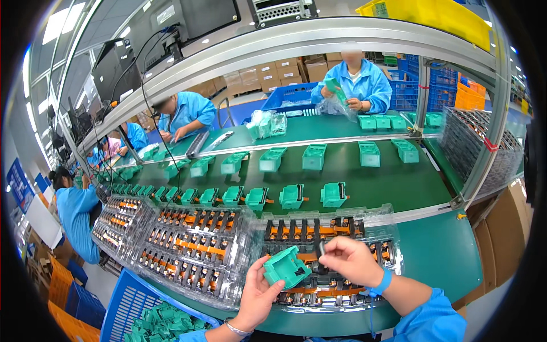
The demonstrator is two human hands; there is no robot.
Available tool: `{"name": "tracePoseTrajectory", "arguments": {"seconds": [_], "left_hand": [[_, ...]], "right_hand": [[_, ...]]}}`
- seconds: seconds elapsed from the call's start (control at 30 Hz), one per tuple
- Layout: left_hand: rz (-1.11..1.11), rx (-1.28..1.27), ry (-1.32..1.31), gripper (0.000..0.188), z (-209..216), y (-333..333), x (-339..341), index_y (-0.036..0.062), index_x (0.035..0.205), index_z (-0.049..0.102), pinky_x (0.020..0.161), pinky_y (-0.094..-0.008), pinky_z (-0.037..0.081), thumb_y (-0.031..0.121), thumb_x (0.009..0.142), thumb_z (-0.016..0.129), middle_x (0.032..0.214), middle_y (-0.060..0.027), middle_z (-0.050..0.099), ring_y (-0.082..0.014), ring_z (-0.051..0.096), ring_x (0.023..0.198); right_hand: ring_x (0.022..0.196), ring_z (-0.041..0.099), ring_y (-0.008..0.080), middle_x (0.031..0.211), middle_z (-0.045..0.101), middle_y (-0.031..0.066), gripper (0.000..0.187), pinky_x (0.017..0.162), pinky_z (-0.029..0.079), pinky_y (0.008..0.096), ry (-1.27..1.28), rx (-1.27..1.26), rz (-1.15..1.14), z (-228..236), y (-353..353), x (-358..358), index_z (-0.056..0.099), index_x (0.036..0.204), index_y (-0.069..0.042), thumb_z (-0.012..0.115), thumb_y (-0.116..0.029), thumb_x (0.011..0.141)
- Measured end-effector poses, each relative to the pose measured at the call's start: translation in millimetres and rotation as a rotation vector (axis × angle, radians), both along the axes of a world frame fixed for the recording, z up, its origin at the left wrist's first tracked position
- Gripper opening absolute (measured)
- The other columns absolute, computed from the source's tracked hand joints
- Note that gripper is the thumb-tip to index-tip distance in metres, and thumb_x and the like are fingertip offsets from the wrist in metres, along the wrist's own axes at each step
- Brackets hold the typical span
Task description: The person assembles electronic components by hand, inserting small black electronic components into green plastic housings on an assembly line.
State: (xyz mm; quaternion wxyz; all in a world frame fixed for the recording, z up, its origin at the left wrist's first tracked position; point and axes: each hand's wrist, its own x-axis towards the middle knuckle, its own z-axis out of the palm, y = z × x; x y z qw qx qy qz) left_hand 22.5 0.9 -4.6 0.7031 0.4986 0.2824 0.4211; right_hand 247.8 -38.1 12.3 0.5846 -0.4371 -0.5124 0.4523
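Two hands are busy near the bottom of the head view. The left hand [259, 296] is closed around a small green plastic case [286, 268], holding it up just over a clear tray [327, 259]. The right hand [348, 261] pinches a little dark part [321, 249] between finger and thumb, right beside the case. The part is not inside the case yet, I think. Many parts wait in the tray, and more full trays [182, 251] lie to the left. Far off, finished-looking green cases [296, 195] ride the green belt [399, 182]. A blue bin [128, 305] at near left holds more green cases.
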Motion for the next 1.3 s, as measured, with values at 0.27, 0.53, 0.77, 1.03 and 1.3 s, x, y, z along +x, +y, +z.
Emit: {"name": "tracePoseTrajectory", "arguments": {"seconds": [0.27,0.53,0.77,1.03,1.3], "left_hand": [[0.011,0.209,0.078,0.068,-3.1,4.5,3.8,0.0028,0.134,0.023,0.098,-0.0365,0.040,-0.009,0.079,0.061,0.127,-0.0135,0.037,-0.0223,0.042,0.118],[-0.021,0.191,0.080,0.067,1.2,1.6,6.0,0.0031,0.132,0.026,0.099,-0.0361,0.039,-0.009,0.077,0.063,0.124,-0.0126,0.040,-0.0214,0.043,0.116],[-0.062,0.164,0.032,0.065,-3.6,1.7,0.3,0.0034,0.131,0.028,0.097,-0.0346,0.041,-0.011,0.077,0.062,0.122,-0.0128,0.040,-0.0207,0.044,0.116],[-0.106,0.108,0.010,0.066,3.3,2.2,-0.9,0.0026,0.129,0.031,0.096,-0.0349,0.042,-0.009,0.075,0.066,0.119,-0.0106,0.043,-0.0209,0.047,0.113],[-0.128,0.085,-0.032,0.067,4.2,1.8,5.6,0.0036,0.131,0.028,0.097,-0.0360,0.042,-0.009,0.076,0.065,0.121,-0.0127,0.044,-0.0223,0.045,0.115]], "right_hand": [[0.064,0.056,0.0057,0.075,0.060,0.0032,0.013,0.057,0.048,0.0207,-0.409,0.069,-0.107,0.8,0.9,-12.7,0.061,0.088,0.001,0.067,-0.007,0.080],[0.069,0.058,0.0065,0.080,0.061,0.0036,0.013,0.061,0.049,0.0212,-0.342,-0.055,-0.036,-18.2,9.9,-7.8,0.060,0.090,0.000,0.066,-0.006,0.082],[0.079,0.059,0.0099,0.090,0.061,0.0039,0.021,0.068,0.050,0.0237,-0.004,-0.191,0.139,-26.7,12.0,-7.4,0.053,0.102,0.000,0.063,-0.004,0.084],[0.080,0.058,0.0063,0.088,0.062,0.0027,0.020,0.068,0.048,0.0212,0.094,-0.232,0.280,-26.6,11.6,-7.3,0.054,0.100,0.000,0.064,-0.006,0.084],[0.078,0.058,0.0069,0.087,0.061,0.0032,0.018,0.067,0.049,0.0220,0.092,-0.169,0.213,-34.1,13.9,-6.0,0.054,0.097,0.001,0.064,-0.004,0.083]]}}
